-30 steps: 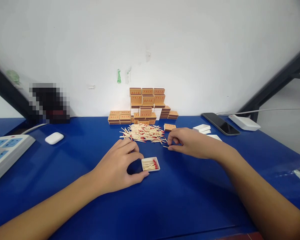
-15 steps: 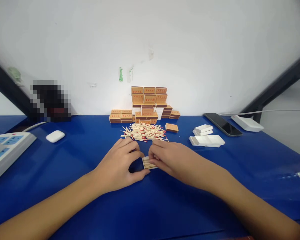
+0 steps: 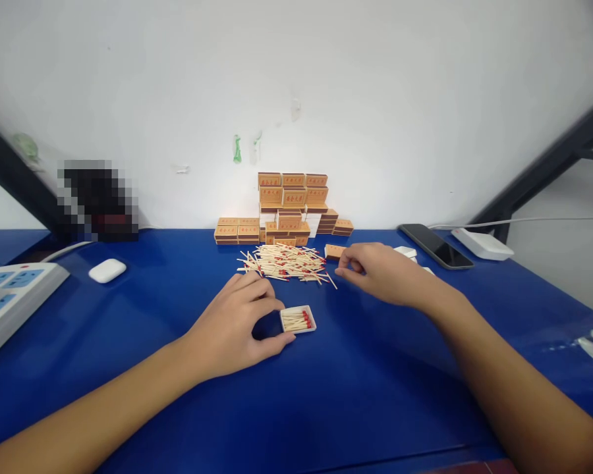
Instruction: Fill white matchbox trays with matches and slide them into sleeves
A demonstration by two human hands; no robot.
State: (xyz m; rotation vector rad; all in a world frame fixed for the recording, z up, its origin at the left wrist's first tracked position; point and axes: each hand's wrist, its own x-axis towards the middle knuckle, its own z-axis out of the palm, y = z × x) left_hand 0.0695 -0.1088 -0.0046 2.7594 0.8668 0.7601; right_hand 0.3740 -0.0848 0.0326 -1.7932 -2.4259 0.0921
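Observation:
A small white tray (image 3: 298, 320) of red-tipped matches lies on the blue table. My left hand (image 3: 247, 322) is curved round its left end, thumb and forefinger holding its edges. My right hand (image 3: 375, 271) is over the table at the right of the match pile, fingers bent together; whether something is between the fingertips is hidden. The loose match pile (image 3: 286, 261) lies in front of stacked matchboxes (image 3: 294, 196). One single matchbox (image 3: 333, 251) lies just behind and left of my right fingertips.
White empty trays (image 3: 406, 251) are partly hidden behind my right hand. A phone (image 3: 437, 245) and a white box (image 3: 483, 244) lie at the right. At the left are a white earphone case (image 3: 107, 270) and a power strip (image 3: 24, 296).
My right hand has moved from the tray back and to the right, beside the single matchbox. The matches in the tray now show. A match sticks out at the pile's right edge. My left hand stays.

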